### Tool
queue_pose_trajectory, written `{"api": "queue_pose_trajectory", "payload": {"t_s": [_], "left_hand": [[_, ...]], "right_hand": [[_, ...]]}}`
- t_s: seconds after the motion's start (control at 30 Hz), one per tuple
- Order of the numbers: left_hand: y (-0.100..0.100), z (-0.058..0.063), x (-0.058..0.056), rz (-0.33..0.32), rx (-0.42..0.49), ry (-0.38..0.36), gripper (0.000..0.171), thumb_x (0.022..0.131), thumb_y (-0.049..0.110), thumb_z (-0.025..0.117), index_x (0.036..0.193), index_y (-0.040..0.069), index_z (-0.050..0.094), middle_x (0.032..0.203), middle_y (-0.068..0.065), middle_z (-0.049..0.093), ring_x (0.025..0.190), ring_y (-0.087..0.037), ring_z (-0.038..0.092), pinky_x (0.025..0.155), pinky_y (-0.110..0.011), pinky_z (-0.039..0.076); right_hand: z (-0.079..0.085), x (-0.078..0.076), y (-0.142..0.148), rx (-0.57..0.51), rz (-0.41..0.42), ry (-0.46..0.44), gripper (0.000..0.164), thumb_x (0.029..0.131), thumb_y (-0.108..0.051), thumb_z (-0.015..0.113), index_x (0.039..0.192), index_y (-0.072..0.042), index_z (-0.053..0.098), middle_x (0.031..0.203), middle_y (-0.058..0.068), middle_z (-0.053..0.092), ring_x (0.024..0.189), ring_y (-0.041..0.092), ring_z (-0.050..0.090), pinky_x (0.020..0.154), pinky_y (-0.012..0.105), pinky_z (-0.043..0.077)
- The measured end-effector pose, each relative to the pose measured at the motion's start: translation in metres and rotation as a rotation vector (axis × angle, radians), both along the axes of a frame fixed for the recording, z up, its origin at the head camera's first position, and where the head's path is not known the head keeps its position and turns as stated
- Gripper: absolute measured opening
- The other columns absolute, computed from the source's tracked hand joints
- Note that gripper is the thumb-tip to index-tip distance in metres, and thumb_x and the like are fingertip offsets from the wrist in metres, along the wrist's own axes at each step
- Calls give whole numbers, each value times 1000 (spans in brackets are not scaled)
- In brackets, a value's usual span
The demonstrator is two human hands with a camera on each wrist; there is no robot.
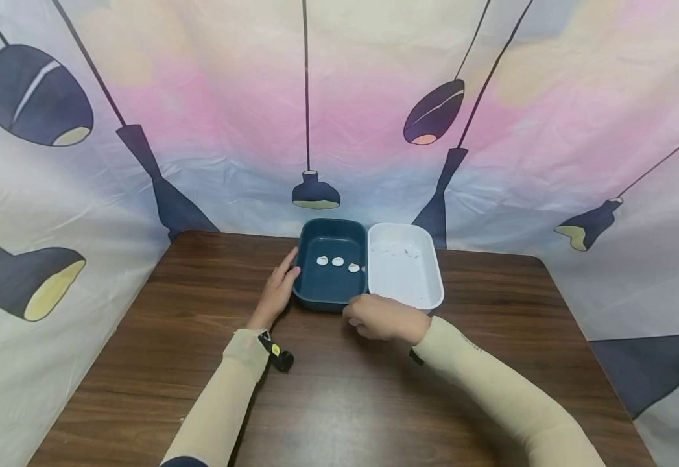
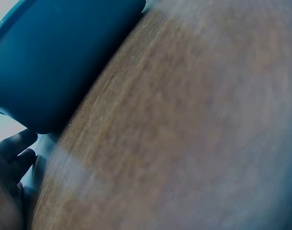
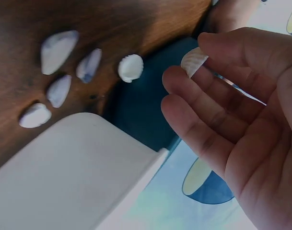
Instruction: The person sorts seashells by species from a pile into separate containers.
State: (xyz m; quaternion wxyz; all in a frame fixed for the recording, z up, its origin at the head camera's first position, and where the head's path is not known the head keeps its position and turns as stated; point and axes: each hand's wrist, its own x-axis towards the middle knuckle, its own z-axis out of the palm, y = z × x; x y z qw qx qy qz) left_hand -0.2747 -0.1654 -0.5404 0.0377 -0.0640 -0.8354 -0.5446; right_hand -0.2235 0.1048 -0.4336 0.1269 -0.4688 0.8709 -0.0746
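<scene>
Right hand pinches a ribbed shell in front of two trays

At far left, the left hand point(image 1: 275, 295) lies at the dark teal tray's side, fingers extended forward, thumb apart; whether they press the wall is unclear. The teal tray point(image 1: 330, 292) runs longest front to back. Inside, three pale shells point(image 1: 338, 261) form a loose row, their long axes roughly side to side, the rightmost set slightly nearer the person.

Next, just in front of the trays, the right hand point(image 1: 387, 316) pinches the ribbed shell point(image 3: 193, 62) between thumb and fingertips. In the right wrist view its exposed part slants from upper right to lower left, rounded edge facing left; its other end is hidden, so its full axis cannot be told.

That view also shows three elongated shells point(image 3: 59, 51) on the table point(image 1: 123, 376), all slanting likewise, with a small pale shell point(image 3: 35, 115) and a round shell point(image 3: 130, 68).

Rightmost, the white tray point(image 1: 406, 279) stands beside the teal one, dark specks inside.
</scene>
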Motion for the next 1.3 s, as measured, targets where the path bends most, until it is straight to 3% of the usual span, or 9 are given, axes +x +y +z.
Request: {"api": "queue_pose_trajectory", "payload": {"t_s": [0.2,0.37,0.67,0.93,1.3], "left_hand": [[1,0,0,2,-5,3,56,114,38,41,169,26,31,170,-11,35,157,-38,27,127,-62,9],[0,0,0,5,-1,1,56,114,38,41,169,28,31,170,-11,35,157,-39,26,125,-66,12],[0,0,0,2,-1,14,56,115,36,41,168,22,32,170,-10,34,157,-37,27,127,-61,8],[0,1,1,7,10,-5,56,114,37,42,168,28,32,169,-12,36,154,-39,31,122,-67,22],[-1,1,1,7,4,-2,56,114,37,43,168,27,33,167,-14,39,152,-40,34,120,-66,26]], "right_hand": [[11,-6,-4,7,19,-30,23,94,3,67,115,-1,77,107,7,75,97,16,69,89,31,58],[17,-14,-6,-6,41,-38,25,95,2,67,117,0,77,111,8,76,102,18,69,92,32,57],[32,-22,-11,-78,99,-185,23,97,2,65,116,-3,77,110,10,77,91,11,67,87,28,56],[42,-32,-20,-83,113,-154,22,97,1,67,115,-6,78,109,5,77,93,14,67,90,32,55],[47,-52,-35,-72,106,-162,24,100,1,64,117,-6,78,115,5,76,106,21,70,96,37,55]]}}
